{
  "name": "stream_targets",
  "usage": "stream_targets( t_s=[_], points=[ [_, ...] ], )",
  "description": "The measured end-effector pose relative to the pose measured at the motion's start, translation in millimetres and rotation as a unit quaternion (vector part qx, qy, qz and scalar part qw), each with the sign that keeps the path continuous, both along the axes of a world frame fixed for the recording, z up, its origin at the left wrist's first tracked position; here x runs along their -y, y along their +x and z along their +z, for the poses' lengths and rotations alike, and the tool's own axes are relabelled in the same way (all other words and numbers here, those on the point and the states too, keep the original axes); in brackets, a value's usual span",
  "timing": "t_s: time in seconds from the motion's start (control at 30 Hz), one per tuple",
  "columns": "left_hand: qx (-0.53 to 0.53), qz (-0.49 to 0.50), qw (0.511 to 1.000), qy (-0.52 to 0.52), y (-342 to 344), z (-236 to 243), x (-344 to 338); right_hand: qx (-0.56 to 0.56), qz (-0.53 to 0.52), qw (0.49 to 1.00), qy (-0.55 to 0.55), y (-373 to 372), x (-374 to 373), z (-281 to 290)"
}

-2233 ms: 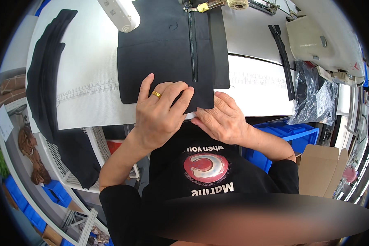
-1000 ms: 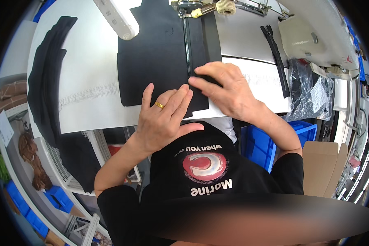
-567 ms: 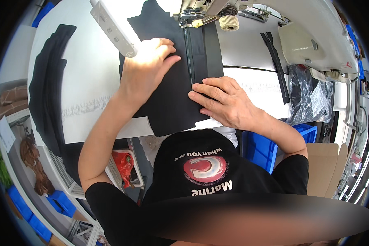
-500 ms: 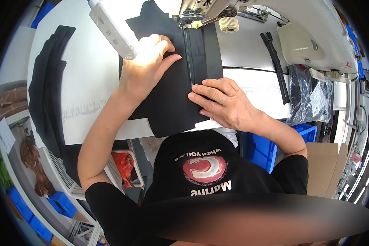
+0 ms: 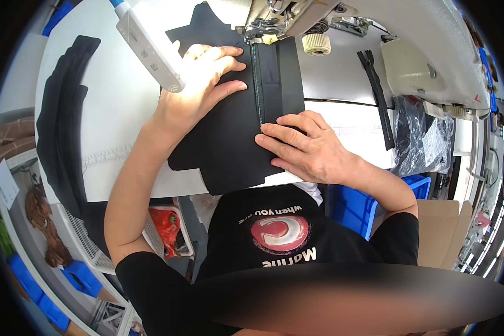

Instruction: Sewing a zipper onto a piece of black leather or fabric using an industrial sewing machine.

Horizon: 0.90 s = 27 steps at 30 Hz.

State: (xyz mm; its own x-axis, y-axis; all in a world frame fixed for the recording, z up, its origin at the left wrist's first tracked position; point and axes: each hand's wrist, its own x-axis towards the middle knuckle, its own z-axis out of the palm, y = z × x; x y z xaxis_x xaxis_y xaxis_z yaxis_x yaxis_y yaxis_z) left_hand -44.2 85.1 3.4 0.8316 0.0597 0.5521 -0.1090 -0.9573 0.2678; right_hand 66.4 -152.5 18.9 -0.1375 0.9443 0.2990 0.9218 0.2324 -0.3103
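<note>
Hands apart, you have fingers extended on both sides and neither hand clamped on anything. Your left hand (image 5: 199, 75) lies over the black cloth (image 5: 224, 123), left of its zipper (image 5: 256, 84), thumb spread from the fingers. Your right hand (image 5: 313, 148) touches the cloth at the zipper's near end. That cloth lies on your tabletop (image 5: 117, 73), around the zipper, and the sewing machine (image 5: 409, 33) reaches over the zipper's far end. A loose zipper (image 5: 379, 106) and a clear plastic bag (image 5: 423, 134) sit well right of the zipper; folded dark fabric (image 5: 61, 117) lies well left of it.
</note>
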Motion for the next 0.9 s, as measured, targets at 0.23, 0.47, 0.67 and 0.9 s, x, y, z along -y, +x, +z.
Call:
stream_targets(
  t_s=[0.23,0.47,0.67,0.9],
  points=[
    [-0.02,0.008,0.999,-0.041,6.3,4.0,-1.7,-0.002,0.004,1.0,0.013,3.7,-4.2,-1.1],
    [0.017,0.02,0.996,0.086,-4.6,-7.3,8.1,-0.019,0.004,1.0,-0.003,5.3,-6.9,-0.5],
    [0.003,0.017,0.999,-0.045,7.9,-7.2,-2.7,-0.014,0.007,1.0,0.004,6.0,-7.6,0.0],
    [-0.115,0.081,0.948,-0.284,43.4,1.5,-20.1,-0.004,0.007,1.0,0.007,6.1,-7.8,-1.1]
  ],
)
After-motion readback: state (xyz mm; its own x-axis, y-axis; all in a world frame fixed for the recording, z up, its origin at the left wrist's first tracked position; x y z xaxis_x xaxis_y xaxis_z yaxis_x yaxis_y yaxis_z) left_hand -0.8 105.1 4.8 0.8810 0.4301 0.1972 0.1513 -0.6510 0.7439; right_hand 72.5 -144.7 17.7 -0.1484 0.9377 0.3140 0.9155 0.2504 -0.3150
